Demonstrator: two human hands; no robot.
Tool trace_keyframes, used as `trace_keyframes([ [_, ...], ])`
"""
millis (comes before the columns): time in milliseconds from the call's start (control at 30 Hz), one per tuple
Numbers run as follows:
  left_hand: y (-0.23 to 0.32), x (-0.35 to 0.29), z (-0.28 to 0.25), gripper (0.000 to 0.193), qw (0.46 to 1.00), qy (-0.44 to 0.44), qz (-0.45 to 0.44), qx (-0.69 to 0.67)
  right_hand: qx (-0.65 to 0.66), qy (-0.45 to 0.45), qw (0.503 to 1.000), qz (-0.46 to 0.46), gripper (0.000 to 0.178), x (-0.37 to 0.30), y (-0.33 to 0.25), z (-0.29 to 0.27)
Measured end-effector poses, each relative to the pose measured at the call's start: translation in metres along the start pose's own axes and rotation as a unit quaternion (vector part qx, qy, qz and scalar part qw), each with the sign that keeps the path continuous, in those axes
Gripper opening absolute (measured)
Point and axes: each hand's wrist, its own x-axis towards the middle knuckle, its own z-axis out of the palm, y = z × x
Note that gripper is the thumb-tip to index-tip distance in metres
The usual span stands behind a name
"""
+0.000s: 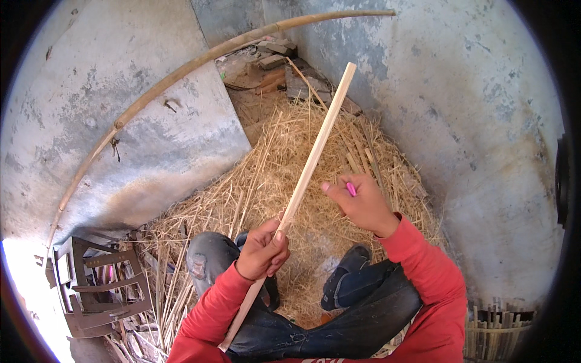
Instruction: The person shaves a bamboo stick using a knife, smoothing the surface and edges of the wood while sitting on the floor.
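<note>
Both hands are raised before the lap, and each one is occupied. Left hand [263,251] is closed around a pale wooden stick [318,148], with the thumb lying along it. Right hand [366,206] is curled around a small pink thing [351,189], of which only a short part comes out between the fingers; its kind I cannot tell. This hand is apart from the stick, and between them is open room.

The stick stands tilted, its lower end beside the left red sleeve [209,314] and its upper end free, above the straw [290,157]. The straw is bounded by the grey slab [151,139] on the left and the wall [460,121] on the right; bricks [272,60] lie at the far corner. A long bent pole [163,85] crosses in front of the slab.

At lower left is a brown frame [112,284] with wide openings. At lower right is a basket-like thing of upright slats [496,330]; its content is too dark to tell.
</note>
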Motion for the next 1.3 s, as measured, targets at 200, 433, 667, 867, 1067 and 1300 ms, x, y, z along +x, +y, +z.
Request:
trace_keyframes([
  [200,-0.012,0.007,0.013,0.05,0.989,0.08,0.031,0.121,0.046,-0.076,0.996,-0.012,0.05,-0.015,0.012,0.025],
  [433,-0.008,0.009,0.018,0.053,0.986,0.068,0.015,0.153,0.139,-0.054,0.989,-0.025,0.042,-0.015,0.028,0.041],
  [667,-0.002,0.007,0.009,0.054,0.985,0.061,0.016,0.161,-0.235,-0.205,0.949,-0.041,0.019,-0.016,0.006,0.001],
  [867,0.013,0.003,0.01,0.055,0.995,0.017,-0.028,0.096,-0.499,-0.029,0.866,0.015,0.02,-0.027,0.023,-0.022],
  [1067,0.014,0.005,0.008,0.058,0.999,-0.022,-0.028,0.029,-0.274,0.299,0.91,-0.091,0.022,-0.005,0.007,-0.033],
  [1300,0.017,0.003,0.01,0.063,0.998,-0.031,-0.048,-0.018,-0.062,0.241,0.962,-0.109,0.019,-0.006,-0.001,-0.03],
])
